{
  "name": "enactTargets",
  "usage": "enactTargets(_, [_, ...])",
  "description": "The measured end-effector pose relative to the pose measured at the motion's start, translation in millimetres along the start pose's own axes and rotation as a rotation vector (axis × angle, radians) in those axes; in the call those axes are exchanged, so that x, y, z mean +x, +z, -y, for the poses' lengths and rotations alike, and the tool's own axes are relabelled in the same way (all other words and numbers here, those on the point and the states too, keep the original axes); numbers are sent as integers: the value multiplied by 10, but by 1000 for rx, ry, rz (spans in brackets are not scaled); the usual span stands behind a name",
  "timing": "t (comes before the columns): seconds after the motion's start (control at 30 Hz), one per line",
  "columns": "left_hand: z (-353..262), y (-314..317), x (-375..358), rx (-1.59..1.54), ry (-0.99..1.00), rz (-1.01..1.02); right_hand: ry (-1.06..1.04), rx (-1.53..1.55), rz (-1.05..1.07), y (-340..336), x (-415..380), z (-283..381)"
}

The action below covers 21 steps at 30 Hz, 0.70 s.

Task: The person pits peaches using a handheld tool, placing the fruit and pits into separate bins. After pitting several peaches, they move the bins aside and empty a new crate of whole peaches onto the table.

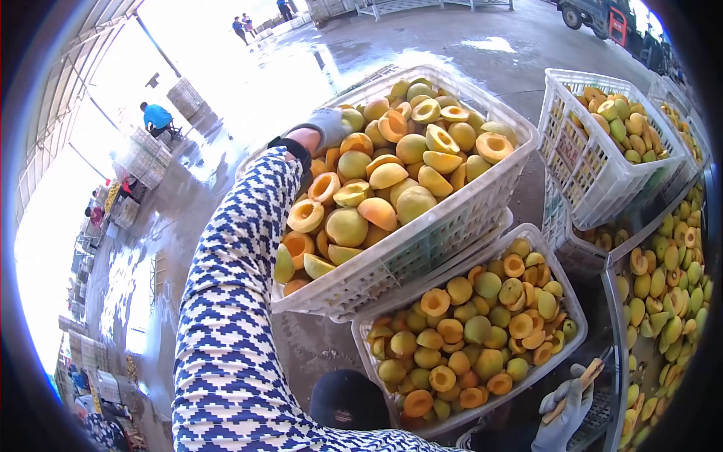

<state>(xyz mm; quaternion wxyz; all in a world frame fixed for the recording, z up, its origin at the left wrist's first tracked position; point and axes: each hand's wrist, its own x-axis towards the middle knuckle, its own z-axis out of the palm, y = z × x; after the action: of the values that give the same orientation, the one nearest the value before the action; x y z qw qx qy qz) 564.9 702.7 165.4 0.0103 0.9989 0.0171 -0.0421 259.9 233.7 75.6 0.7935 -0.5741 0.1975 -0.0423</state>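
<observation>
A large white plastic crate [452,226] heaped with halved and whole yellow-green and orange stone fruit [388,173] stands in front of me. My left hand [325,126], in a grey glove, is closed at its far left rim, beside the fruit; its fingers are partly hidden. My patterned sleeve covers part of the crate's left side. At lower right, my gloved right hand [566,410] is closed around a slim tool with a light wooden handle [592,372]; its working end cannot be made out. Below the large crate sits a second crate [574,313] of similar fruit.
Stacked white crates [580,169] of fruit stand at the right. Along the right edge runs a metal-rimmed bin [614,331] holding more halves. People [157,117] and crate stacks [143,162] are farther off at left; a truck [580,13] is at upper right.
</observation>
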Motion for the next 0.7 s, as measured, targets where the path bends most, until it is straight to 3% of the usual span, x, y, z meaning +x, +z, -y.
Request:
enactTargets(0.1, [276, 325, 100, 199, -184, -168, -10, -17, -3, -13, 37, -50])
enactTargets(0.23, [258, 260, 130, 199, -206, -144, -74, -4, -50, -148, 8, -209])
enactTargets(0.37, [491, 33, -169, -109, -343, -402, -81, -1, -35, -268, -69, -162])
enactTargets(0.43, [592, -69, -423, -159, -307, -415, -70, 53, -45, -393, -93, -194])
enactTargets(0.5, [545, -18, -645, -454, -265, -293, -94, 53, -49, -421, -127, -200])
enactTargets(0.7, [467, 41, -570, -345, -290, -454, -100, 8, -59, -396, -229, -182])
